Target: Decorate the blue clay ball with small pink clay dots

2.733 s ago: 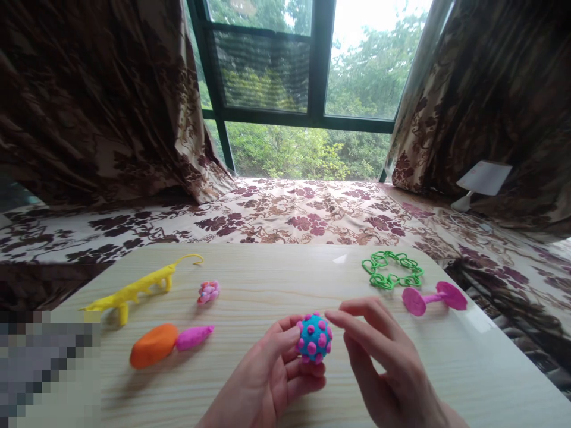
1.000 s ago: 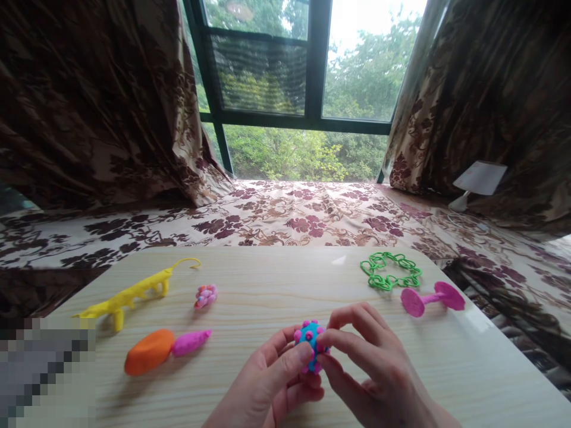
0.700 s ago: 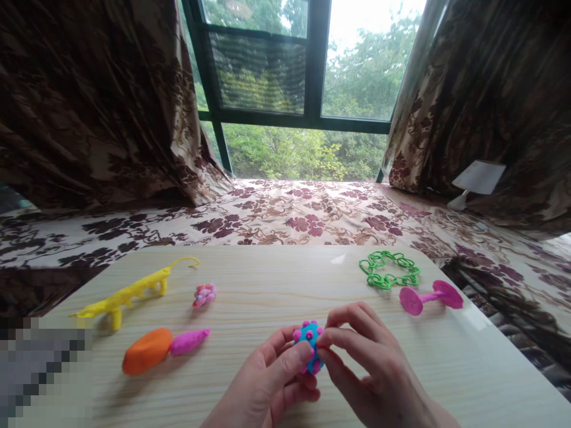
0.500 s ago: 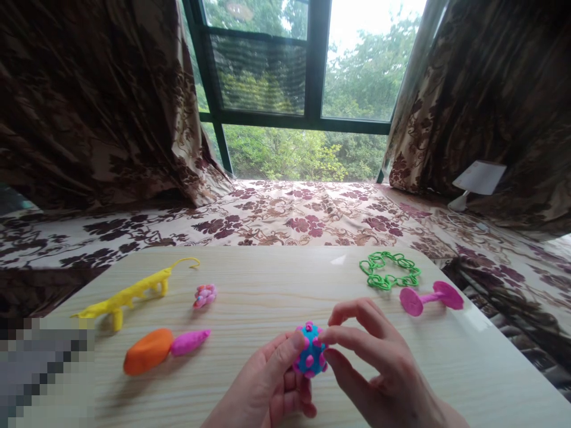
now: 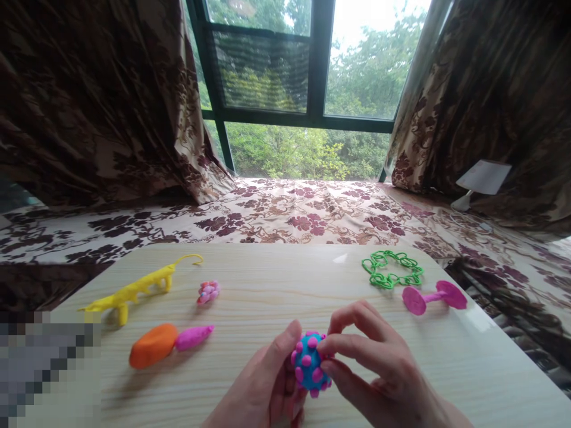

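A blue clay ball (image 5: pixel 307 364) studded with small pink knobs is held between my two hands, just above the near part of the table. My left hand (image 5: pixel 270 380) cups it from the left and below, its thumb raised off the surface and its other fingers partly hidden behind the ball. From the right, my right hand (image 5: pixel 377 362) grips the ball's side with thumb and index finger. The other right fingers are curled and partly out of sight.
On the pale wooden table (image 5: pixel 267 279) lie a yellow clay animal (image 5: pixel 134 290), an orange-and-pink clay piece (image 5: pixel 154 346), a small pink cluster (image 5: pixel 208 292), a green clay chain (image 5: pixel 392 269) and a pink clay dumbbell (image 5: pixel 435 297). A white lamp (image 5: pixel 484 177) stands beyond.
The ball has turned in my hands and sits slightly lower. My left thumb has lifted off it, and my right thumb and index finger have closed on its side.
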Available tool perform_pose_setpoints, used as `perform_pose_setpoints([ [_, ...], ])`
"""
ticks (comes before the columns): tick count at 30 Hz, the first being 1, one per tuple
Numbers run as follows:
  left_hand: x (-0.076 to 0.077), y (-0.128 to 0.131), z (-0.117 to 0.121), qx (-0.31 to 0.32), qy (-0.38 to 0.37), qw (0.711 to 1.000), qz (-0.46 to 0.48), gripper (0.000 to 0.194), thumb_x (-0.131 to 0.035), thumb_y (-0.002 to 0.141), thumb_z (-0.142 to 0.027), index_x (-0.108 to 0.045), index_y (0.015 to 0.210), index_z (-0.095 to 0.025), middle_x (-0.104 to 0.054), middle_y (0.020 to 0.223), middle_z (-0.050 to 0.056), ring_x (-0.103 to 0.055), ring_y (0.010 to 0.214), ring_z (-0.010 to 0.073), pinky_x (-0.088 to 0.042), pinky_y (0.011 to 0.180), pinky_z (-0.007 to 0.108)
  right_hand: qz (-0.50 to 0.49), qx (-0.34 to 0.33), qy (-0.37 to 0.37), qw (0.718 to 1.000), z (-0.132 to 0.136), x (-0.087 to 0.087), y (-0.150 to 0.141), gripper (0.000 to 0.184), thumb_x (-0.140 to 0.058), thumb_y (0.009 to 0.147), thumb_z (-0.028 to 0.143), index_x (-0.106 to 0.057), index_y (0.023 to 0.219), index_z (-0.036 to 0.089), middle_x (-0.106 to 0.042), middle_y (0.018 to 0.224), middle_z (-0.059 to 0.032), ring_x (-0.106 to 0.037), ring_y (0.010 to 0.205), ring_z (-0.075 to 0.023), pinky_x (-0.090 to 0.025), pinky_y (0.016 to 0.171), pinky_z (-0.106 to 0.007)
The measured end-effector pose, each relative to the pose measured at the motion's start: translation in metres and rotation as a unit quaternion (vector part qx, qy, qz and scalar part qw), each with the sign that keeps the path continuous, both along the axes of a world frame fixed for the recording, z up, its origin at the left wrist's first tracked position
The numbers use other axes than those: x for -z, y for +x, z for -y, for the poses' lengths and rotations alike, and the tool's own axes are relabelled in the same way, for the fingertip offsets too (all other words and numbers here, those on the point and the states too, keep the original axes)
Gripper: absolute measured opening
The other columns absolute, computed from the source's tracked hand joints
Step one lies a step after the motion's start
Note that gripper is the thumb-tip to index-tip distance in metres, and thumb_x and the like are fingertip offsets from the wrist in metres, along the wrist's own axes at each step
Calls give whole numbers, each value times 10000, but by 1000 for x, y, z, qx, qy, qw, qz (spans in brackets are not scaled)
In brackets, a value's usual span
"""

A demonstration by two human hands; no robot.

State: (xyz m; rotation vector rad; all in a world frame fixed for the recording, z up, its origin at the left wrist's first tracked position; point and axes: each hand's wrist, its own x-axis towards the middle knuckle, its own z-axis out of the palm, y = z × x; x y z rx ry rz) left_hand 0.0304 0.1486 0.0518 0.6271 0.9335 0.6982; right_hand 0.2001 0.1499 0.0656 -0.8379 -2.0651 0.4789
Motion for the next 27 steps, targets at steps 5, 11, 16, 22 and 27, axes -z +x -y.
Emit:
perform_pose_setpoints([
  [5, -3, 2, 1, -37, 30, 999, -14, 288, -520, 760, -431, -523, 648, -166, -439, 569, -22, -331, 492, 83, -341, 465, 209, -11, 15, -2, 1000, 0, 0, -1, 150, -548, 776, 69, -602, 859, 183, -516, 822, -45, -489, 783, -154, -440, 681, -284],
  [11, -4, 1, 1, -25, 38, 999, -9, 315, -471, 785, -452, -556, 697, -161, -455, 593, -10, -338, 499, 88, -345, 468, 219, -42, 18, -31, 999, 1, -5, 2, 201, -533, 786, 69, -597, 933, 191, -510, 871, -51, -509, 802, -152, -449, 696, -283],
  [16, -6, -1, -2, -7, 38, 999, 9, 313, -481, 783, -444, -577, 721, -153, -501, 645, 19, -410, 549, 111, -390, 499, 246, -29, 20, -29, 999, 1, -2, 0, 151, -557, 757, 70, -597, 858, 175, -505, 830, -44, -505, 784, -155, -444, 688, -288],
  [22, 2, -3, -9, 2, 40, 998, 49, 322, -523, 770, -387, -591, 986, -158, -563, 766, 47, -491, 603, 133, -464, 607, 334, -34, 35, -42, 998, 2, -3, -1, 178, -519, 787, 80, -590, 909, 188, -502, 875, -53, -507, 821, -164, -446, 703, -300],
  [27, 6, -2, -7, -11, 33, 997, 63, 327, -542, 768, -345, -565, 1035, -158, -604, 814, 60, -553, 647, 143, -466, 691, 345, -35, 61, -20, 997, 1, 3, -1, 144, -541, 775, 92, -576, 879, 184, -513, 866, -52, -506, 829, -177, -441, 712, -317],
])
